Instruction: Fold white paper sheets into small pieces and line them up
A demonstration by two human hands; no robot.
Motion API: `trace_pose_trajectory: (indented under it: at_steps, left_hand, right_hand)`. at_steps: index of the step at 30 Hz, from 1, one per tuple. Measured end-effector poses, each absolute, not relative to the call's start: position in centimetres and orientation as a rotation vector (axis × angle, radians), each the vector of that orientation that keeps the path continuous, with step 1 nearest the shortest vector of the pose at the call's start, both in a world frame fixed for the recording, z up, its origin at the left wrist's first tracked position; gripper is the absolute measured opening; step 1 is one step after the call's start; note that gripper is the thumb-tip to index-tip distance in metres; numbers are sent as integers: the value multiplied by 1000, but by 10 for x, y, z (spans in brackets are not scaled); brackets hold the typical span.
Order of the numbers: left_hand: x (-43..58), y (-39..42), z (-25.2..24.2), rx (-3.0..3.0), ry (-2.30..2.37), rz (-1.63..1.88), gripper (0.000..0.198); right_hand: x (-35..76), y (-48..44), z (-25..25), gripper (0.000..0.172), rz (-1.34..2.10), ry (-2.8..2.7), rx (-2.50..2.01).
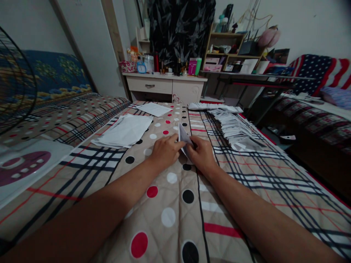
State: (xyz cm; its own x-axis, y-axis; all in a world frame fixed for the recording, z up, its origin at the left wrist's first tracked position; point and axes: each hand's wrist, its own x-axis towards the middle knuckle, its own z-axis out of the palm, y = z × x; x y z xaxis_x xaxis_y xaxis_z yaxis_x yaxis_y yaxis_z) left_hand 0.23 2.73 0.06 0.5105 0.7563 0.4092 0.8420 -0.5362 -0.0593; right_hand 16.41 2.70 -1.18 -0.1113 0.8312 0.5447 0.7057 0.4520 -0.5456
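Note:
Between my two hands a folded sheet of paper (184, 134) stands on edge above the bedspread. My left hand (166, 149) pinches it from the left, with fingertips against its face. From the other side my right hand (202, 152) grips it, thumb and fingers closed on the fold. To the left lies a loose stack of white paper sheets (124, 130), with another white sheet (154, 109) beyond it. On the right a long row of folded papers (233, 126) leans over in overlapping order.
The bedspread (168, 217) has dots and plaid stripes. At far left are a plastic bag (24, 164) with a purple print and a wire fan guard (34, 84). A white dresser (161, 86) with bottles stands beyond the bed, beside a shelf desk (233, 54).

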Motion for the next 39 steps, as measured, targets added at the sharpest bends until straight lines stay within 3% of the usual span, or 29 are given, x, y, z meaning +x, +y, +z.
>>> trace_pose_trajectory:
  at_steps: [7,16,21,27,31,39]
  left_hand:
    - [-2,33,0,-2548,-1391,-474,26]
    - [-8,50,-13,-2791,-1302,-1223,11]
    - [-7,46,-11,-2788,-1329,-1492,14]
    - [-6,47,-13,-2864,-1545,-1740,19]
    - [-4,55,-21,-2875,-1382,-2054,52]
    - [-4,55,-22,-2980,-1505,-1623,26]
  right_hand:
    - [175,34,-16,25,337,-1686,-1331]
    - [180,37,-18,16,746,-1461,-1283]
    - [178,33,-12,47,805,-1435,-1111]
    - [171,32,-10,31,1010,-1400,-1013]
    - [172,36,-14,32,1007,-1416,-1098]
    - [172,37,-16,38,1027,-1421,-1069]
